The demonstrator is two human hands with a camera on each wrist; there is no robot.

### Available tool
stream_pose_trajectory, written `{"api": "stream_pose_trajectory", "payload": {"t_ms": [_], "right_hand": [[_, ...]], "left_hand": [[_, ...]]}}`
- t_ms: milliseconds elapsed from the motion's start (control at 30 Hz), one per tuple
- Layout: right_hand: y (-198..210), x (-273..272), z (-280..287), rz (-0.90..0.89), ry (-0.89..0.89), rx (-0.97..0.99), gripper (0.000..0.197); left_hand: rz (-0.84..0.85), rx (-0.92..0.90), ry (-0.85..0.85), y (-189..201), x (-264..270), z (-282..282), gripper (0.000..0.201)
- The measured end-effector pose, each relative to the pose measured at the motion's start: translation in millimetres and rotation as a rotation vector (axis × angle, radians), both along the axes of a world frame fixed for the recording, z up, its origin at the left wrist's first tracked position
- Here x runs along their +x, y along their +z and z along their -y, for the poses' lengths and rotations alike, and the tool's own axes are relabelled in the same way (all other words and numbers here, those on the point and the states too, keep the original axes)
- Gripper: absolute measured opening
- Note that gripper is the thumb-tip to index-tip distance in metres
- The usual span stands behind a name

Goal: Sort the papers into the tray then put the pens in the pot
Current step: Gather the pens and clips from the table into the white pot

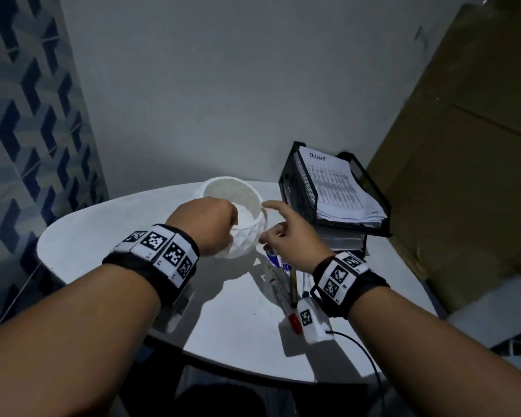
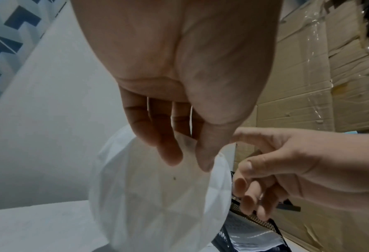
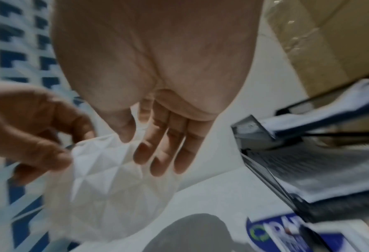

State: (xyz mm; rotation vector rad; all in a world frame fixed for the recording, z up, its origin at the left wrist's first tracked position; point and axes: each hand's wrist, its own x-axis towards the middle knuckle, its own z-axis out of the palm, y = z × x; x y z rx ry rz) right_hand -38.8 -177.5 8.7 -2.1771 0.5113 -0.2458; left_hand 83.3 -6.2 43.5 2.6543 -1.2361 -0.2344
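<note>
1. We've got the white faceted pot lifted off the round white table, tilted with its mouth facing up and away from us, over the far half of the table.
2. Our left hand is pinching the pot's near rim, thumb on one side of the wall and fingers on the other; that grip shows best in the left wrist view.
3. Our right hand sits just beside the pot on its right, fingers loosely spread and holding nothing. The index finger reaches toward the rim, but we honestly can't tell if it's touching.
4. The papers are already stacked in the top level of the black mesh tray, which stands at the far right edge of the table, right next to the pot. The top sheet has a printed table and a handwritten title.
5. The pens are lying loose on the table near its right edge, under our right wrist, one with a red cap toward us.
6. A blue and white printed item lies flat beside the pens, just in front of the tray; too blurry to read.
7. Cardboard boxes are stacked behind the tray on the right.
</note>
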Motion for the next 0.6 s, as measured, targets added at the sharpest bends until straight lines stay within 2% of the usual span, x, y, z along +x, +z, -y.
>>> {"api": "stream_pose_trajectory", "payload": {"t_ms": [33,67,133,167,233,333,467,600], "right_hand": [[-6,-6,3,0.038,-0.081,0.055,0.049],[-14,-12,7,0.045,-0.179,0.049,0.046],[-37,-20,19,-0.074,-0.333,-0.066,0.026],[-48,-25,23,-0.184,-0.346,-0.129,0.018],[-72,-30,28,-0.405,-0.262,-0.236,0.008],[-95,-33,27,-0.601,-0.176,-0.325,0.010],[-116,-25,23,-0.726,-0.170,-0.419,0.019],[-129,-19,20,-0.753,-0.140,-0.460,0.017]], "left_hand": [[0.001,0.014,0.009,0,-1,0,0.026],[0.001,0.030,0.015,-1,0,0,0.026],[0.000,0.061,0.012,-3,0,1,0.027],[-0.004,0.069,0.007,-4,0,2,0.028],[-0.015,0.063,-0.009,-5,-1,5,0.030],[-0.031,0.044,-0.039,-6,-2,9,0.034],[-0.039,0.025,-0.077,-8,-2,13,0.035],[-0.041,0.008,-0.091,-11,0,15,0.034]]}}
